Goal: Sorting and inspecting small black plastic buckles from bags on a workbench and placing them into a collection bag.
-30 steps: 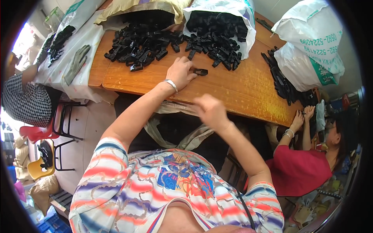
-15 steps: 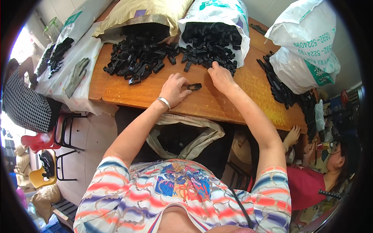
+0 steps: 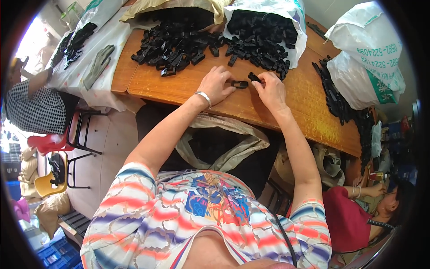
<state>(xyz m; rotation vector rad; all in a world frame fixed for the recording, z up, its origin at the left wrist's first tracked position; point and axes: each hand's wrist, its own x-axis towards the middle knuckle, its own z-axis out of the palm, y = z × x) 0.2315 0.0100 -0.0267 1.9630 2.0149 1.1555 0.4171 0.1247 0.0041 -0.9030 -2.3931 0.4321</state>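
My left hand [image 3: 217,86] rests on the wooden table with its fingers closed on a small black plastic piece [image 3: 240,84] that has a gap through it, like a buckle half. Just right of it, my right hand [image 3: 271,91] pinches a second small black plastic piece [image 3: 254,77], raised a little and tilted toward the first. The two pieces are close together but look apart. Beyond my hands, one heap of loose black plastic pieces [image 3: 172,47] spills from a tan sack, and another heap [image 3: 257,49] spills from a white sack.
The tan sack [image 3: 134,13] and white sack [image 3: 301,33] lie at the far edge of the wooden table [image 3: 179,87]. White bags [image 3: 365,67] and black strips [image 3: 331,96] are on the right. An open cloth sack [image 3: 248,157] hangs at my lap. People sit at far left and right.
My right hand has come back from the right heap with a black plastic piece, close to my left hand. The left hand still holds its piece. The whole view has shifted slightly.
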